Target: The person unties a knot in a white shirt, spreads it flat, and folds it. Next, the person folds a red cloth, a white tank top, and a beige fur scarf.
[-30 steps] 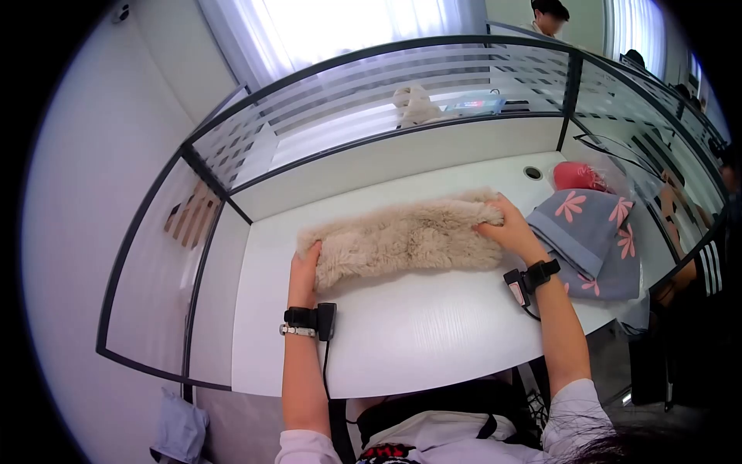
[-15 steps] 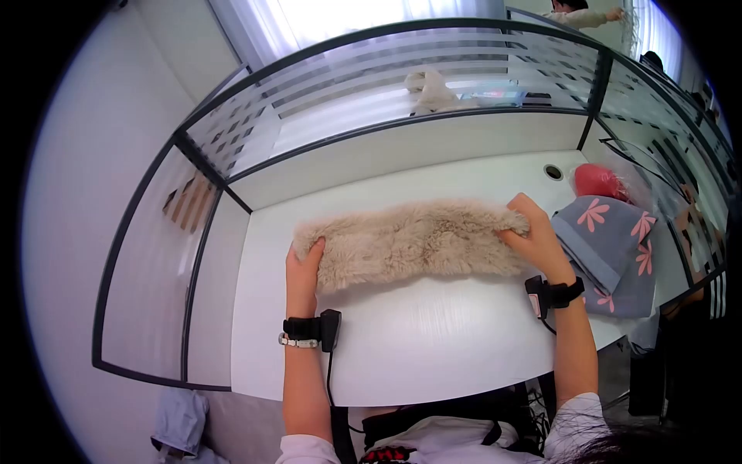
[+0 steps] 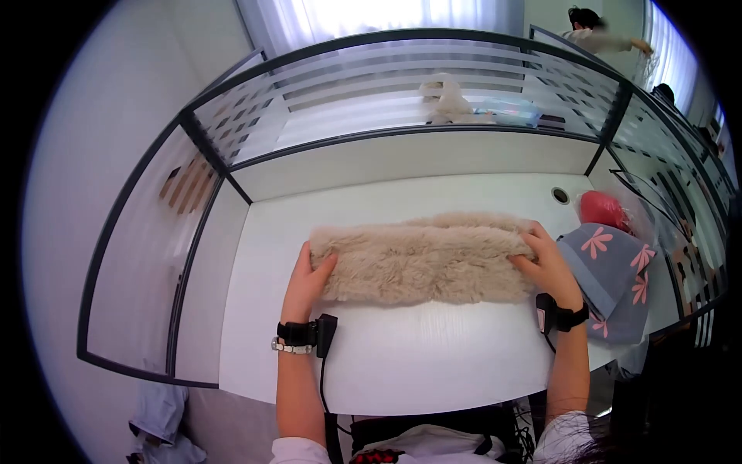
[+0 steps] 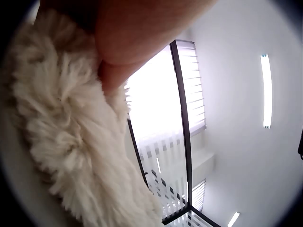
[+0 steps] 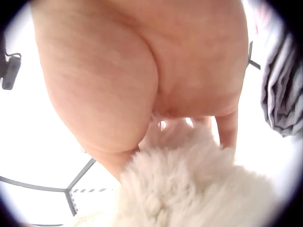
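A long piece of fluffy beige fur fabric (image 3: pixel 425 267) stretches sideways over the white desk, with a second layer showing behind its upper edge at the right. My left hand (image 3: pixel 307 280) grips its left end, thumb on the near face. At the other end my right hand (image 3: pixel 553 267) holds it, thumb in front and fingers behind. In the left wrist view the fur (image 4: pixel 71 137) hangs below the hand (image 4: pixel 147 33). Thick pile of the fur (image 5: pixel 175 184) hides part of the fingers in the right wrist view.
A folded grey cloth with pink flowers (image 3: pixel 610 286) lies just right of my right hand. Behind it sits a red item in clear plastic (image 3: pixel 603 209). Framed partitions (image 3: pixel 417 151) border the desk (image 3: pixel 433 356). Another person (image 3: pixel 595 35) is beyond them.
The fur's near face now hangs flatter and straighter, with a back layer showing behind. Both hands keep their hold at the ends. The head view has shifted, and the person beyond has stretched an arm out.
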{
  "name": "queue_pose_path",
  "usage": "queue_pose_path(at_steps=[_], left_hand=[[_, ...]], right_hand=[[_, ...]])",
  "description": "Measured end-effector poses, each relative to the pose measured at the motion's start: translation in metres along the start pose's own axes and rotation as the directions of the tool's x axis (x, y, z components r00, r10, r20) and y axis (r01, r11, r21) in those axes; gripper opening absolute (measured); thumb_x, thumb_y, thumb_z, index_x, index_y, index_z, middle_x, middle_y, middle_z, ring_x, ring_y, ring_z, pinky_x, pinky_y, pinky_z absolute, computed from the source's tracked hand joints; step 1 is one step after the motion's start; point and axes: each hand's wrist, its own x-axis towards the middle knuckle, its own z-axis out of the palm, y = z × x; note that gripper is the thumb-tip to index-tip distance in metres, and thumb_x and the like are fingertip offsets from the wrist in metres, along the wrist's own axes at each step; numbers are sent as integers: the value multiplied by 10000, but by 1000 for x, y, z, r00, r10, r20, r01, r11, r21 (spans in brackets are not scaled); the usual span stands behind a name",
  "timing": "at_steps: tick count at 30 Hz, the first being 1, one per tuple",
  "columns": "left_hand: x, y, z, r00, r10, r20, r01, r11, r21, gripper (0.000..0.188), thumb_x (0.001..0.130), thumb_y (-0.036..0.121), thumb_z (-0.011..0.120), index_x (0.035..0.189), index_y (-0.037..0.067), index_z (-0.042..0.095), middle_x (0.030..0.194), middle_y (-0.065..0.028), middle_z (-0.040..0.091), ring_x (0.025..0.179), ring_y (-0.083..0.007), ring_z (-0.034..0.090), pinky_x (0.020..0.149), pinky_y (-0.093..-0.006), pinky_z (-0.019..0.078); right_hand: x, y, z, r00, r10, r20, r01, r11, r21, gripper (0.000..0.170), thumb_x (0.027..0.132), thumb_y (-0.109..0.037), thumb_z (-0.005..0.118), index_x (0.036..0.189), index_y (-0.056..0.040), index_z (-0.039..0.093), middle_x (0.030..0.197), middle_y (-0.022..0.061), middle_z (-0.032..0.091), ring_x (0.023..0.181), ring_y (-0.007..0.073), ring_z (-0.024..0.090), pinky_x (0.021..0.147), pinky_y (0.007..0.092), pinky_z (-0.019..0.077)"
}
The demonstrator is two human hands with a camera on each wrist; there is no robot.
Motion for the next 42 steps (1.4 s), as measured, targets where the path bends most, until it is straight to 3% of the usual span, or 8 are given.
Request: queue_pose_path(at_steps=[6,14,20,23,26,32,37,42], left_hand=[[4,-3,1,1000,16,5,-16,999,32,428,987,201,643,1337,-15,522,1228,-115,658,1106,-181,615,958,-313,484],[3,-8,-1,996,-90,10,88,992,89,453,996,279,645,1326,-14,540,1222,-99,663,1083,-167,619,952,-313,487],[2,-7,1,994,-101,-51,110,972,206,444,972,316,658,1235,-34,586,1133,-132,702,987,-193,651,881,-325,509],[0,-2,3,992,-120,-32,124,980,156,448,969,309,655,1252,-31,587,1150,-138,708,991,-192,665,881,-330,515],[1,-6,1,991,-129,-39,134,966,223,446,964,315,659,1253,-17,592,1133,-134,715,988,-189,670,875,-332,519],[0,-1,5,988,-138,-75,149,974,172,407,983,293,645,1250,-11,596,1123,-147,717,985,-208,674,879,-330,516],[-2,1,7,986,-139,-93,155,970,186,398,984,292,644,1237,-11,591,1090,-140,721,934,-201,658,852,-329,509],[-1,-2,4,988,-139,-65,150,966,210,377,987,266,643,1225,-20,585,1099,-135,716,945,-197,646,866,-327,505]], right_hand=[[2,-6,1,1000,26,14,-28,975,219,294,840,19,587,1133,41,605,1205,129,589,972,243,596,800,319,503],[0,-3,-1,1000,12,-22,-13,999,-36,246,866,-41,660,1064,63,557,986,127,528,790,269,545,666,309,479],[1,-3,0,986,156,-53,-154,988,28,224,894,-103,692,1024,68,630,1111,128,576,994,264,585,845,331,488],[7,-3,-1,983,20,-180,-26,999,-35,204,907,-141,684,966,54,671,1290,149,596,1144,305,590,1003,362,439],[7,5,1,987,96,-129,-93,995,27,193,897,-139,690,945,48,679,1264,140,627,1114,297,617,970,339,464],[8,2,5,969,206,-136,-209,978,-10,264,890,-138,728,815,42,549,689,128,484,635,222,430,597,325,382],[13,-9,6,981,117,-155,-120,993,-8,229,850,-103,745,870,64,590,845,129,603,770,270,561,712,323,444],[5,-7,-11,974,226,-17,-223,970,95,370,756,-175,822,1028,42,698,1404,156,547,1293,334,520,1094,401,391]])
